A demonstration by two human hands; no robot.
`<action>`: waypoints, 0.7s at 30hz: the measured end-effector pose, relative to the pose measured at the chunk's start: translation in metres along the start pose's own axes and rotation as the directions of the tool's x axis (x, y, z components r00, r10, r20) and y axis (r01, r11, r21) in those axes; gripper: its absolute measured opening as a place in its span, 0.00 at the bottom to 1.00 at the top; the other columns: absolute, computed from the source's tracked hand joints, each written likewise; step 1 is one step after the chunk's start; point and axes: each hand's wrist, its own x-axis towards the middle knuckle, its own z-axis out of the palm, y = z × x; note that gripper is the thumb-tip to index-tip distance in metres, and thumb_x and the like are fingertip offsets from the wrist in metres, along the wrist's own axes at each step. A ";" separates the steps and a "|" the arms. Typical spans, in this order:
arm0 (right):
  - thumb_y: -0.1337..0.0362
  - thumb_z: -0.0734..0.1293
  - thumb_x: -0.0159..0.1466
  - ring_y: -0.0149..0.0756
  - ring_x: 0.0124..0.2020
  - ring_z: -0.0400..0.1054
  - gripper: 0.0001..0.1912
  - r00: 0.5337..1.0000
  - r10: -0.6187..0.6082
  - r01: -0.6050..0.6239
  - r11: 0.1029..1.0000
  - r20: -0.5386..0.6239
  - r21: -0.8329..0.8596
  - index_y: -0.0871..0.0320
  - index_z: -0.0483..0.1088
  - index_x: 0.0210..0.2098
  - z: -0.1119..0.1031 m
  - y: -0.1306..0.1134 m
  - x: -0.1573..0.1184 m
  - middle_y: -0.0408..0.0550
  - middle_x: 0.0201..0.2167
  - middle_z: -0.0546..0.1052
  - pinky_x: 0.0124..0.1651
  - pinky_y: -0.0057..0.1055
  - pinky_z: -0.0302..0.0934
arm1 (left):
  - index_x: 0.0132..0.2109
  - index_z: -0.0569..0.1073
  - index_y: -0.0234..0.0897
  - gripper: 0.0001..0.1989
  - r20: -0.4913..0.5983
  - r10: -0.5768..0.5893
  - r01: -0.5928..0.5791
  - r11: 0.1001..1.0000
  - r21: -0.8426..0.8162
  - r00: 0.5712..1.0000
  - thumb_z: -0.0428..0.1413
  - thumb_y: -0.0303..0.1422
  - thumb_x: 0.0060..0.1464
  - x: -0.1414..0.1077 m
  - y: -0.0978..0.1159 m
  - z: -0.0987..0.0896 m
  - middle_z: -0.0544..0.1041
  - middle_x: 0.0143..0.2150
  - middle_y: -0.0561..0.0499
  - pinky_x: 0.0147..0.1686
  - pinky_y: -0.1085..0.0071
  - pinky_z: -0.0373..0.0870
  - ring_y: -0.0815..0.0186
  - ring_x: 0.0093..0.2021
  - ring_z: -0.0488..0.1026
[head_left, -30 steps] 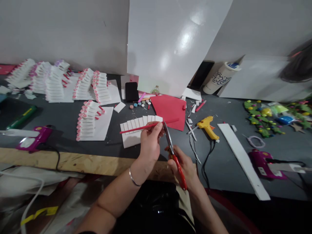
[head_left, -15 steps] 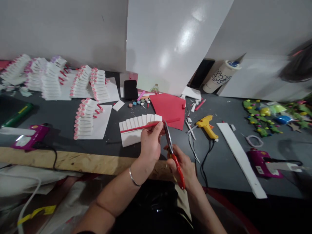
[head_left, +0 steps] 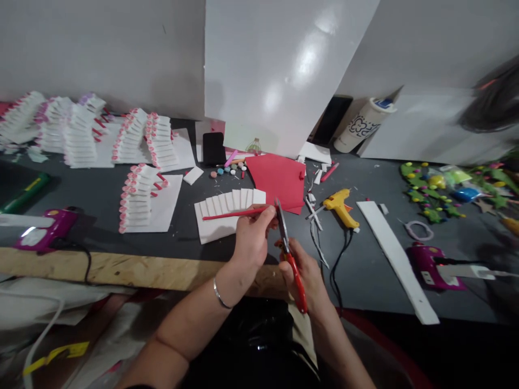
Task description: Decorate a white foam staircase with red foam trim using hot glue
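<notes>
My left hand [head_left: 253,232] pinches a thin red strip [head_left: 227,214] that stretches left over a white board piece with fanned white slats [head_left: 214,229]. In my right hand [head_left: 304,270] are scissors [head_left: 298,283] with red handles, their blades pointing up and away beside my left fingertips. The blades look nearly closed, close to the strip's right end. Behind them lies a red sheet [head_left: 275,175] on the dark table. Whether the blades touch the strip is too small to tell.
A yellow glue gun [head_left: 343,208] and a long white strip [head_left: 397,259] lie to the right, near a purple power socket [head_left: 432,267]. Finished-looking slatted white pieces [head_left: 140,200] with pink ends stand left. A cup [head_left: 363,124] leans at the back.
The length of red strip that stuck out right of the scissors no longer shows there. The blades look more closed. The view has shifted slightly; both hands stay near the same place.
</notes>
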 end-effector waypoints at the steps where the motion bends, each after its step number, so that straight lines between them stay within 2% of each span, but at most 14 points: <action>1: 0.33 0.56 0.63 0.29 0.20 0.56 0.31 1.000 0.010 -0.010 1.000 -0.005 -0.002 0.56 0.66 0.36 -0.001 -0.001 0.000 0.37 0.20 0.63 0.23 0.25 0.53 | 0.27 0.75 0.35 0.10 0.004 -0.011 0.011 1.000 0.009 1.000 0.68 0.32 0.40 -0.001 -0.001 0.001 0.73 0.24 0.54 0.31 0.72 0.66 0.72 0.26 0.69; 8: 0.32 0.55 0.62 0.29 0.18 0.51 0.30 0.994 0.111 -0.111 0.994 -0.005 -0.005 0.53 0.63 0.32 -0.003 -0.001 0.001 0.34 0.17 0.58 0.23 0.26 0.50 | 0.26 0.74 0.35 0.10 -0.021 -0.039 0.039 0.999 0.001 0.999 0.68 0.31 0.40 -0.001 -0.008 0.005 0.73 0.23 0.54 0.30 0.71 0.65 0.71 0.24 0.69; 14: 0.34 0.57 0.63 0.30 0.18 0.53 0.29 0.989 0.143 -0.144 0.989 -0.033 -0.025 0.54 0.65 0.32 0.000 0.009 -0.003 0.35 0.17 0.61 0.23 0.26 0.50 | 0.24 0.73 0.35 0.10 -0.088 -0.087 0.087 0.996 0.000 0.992 0.68 0.32 0.36 0.002 -0.015 0.010 0.72 0.20 0.55 0.27 0.72 0.64 0.72 0.22 0.68; 21: 0.34 0.57 0.63 0.30 0.18 0.57 0.30 0.985 0.159 -0.161 0.987 -0.062 -0.016 0.55 0.67 0.32 0.001 0.015 -0.002 0.37 0.17 0.65 0.23 0.25 0.52 | 0.25 0.72 0.35 0.09 -0.114 -0.137 0.139 0.990 0.005 0.984 0.66 0.30 0.39 0.009 -0.026 0.009 0.71 0.20 0.56 0.27 0.73 0.63 0.72 0.22 0.68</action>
